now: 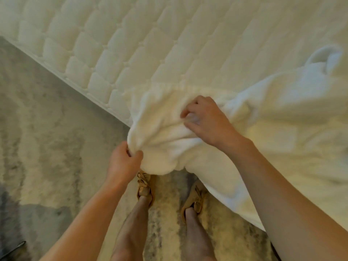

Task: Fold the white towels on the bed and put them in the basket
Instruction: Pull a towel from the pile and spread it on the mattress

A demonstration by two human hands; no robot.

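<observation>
Left hand (123, 160) pinches the towel (160, 127) at its near corner — right hand (205, 123) clutches its middle.

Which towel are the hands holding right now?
The towel at the mattress corner, drooping over the edge: the left hand grips its bunched end, the right hand pinches a fold on top. The towel heap farther right is in neither hand.

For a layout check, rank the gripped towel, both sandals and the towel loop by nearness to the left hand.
1. Gripped towel, in the left hand.
2. Left sandal, just below.
3. Right sandal, lower right.
4. Towel loop, far upper right.
</observation>
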